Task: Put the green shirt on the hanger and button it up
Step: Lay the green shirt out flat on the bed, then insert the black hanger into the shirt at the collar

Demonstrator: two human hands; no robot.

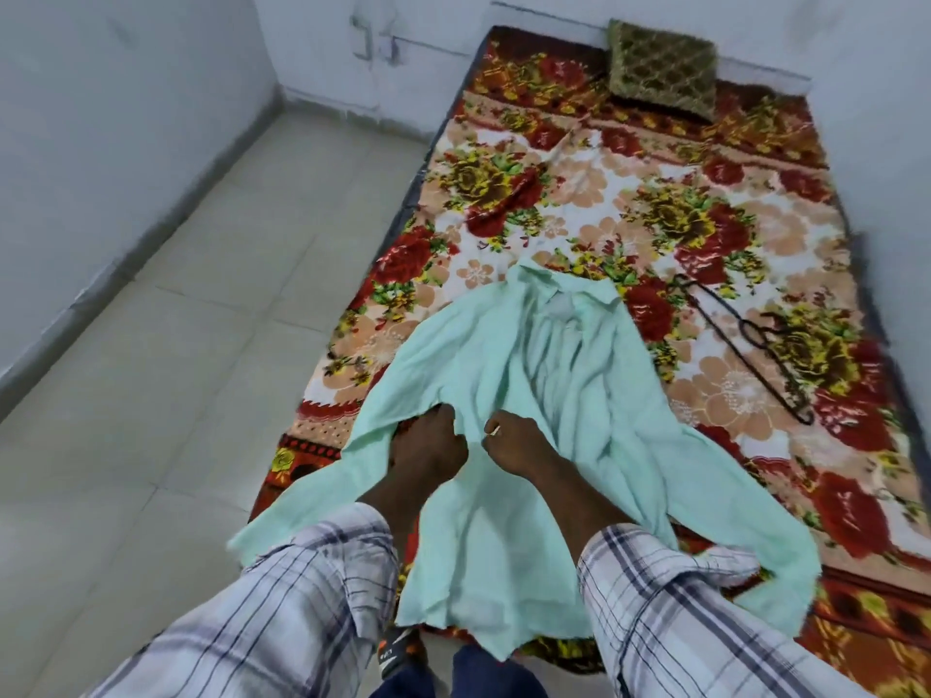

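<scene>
The pale green shirt (529, 375) lies spread on the flowered blanket, collar pointing away from me, sleeves out to both sides, front unbuttoned. My left hand (428, 445) pinches the left front edge at mid-shirt. Close beside it, my right hand (519, 443) grips the fabric of the right front edge. A dark hanger (745, 340) lies flat on the blanket to the right of the shirt, apart from it and from both hands.
The flowered blanket (579, 193) covers a low mattress against the right wall. A green patterned cushion (662, 68) leans at its far end. Pale floor tiles (201, 345) stretch to the left. A dark shoe (398, 647) shows by the mattress's near edge.
</scene>
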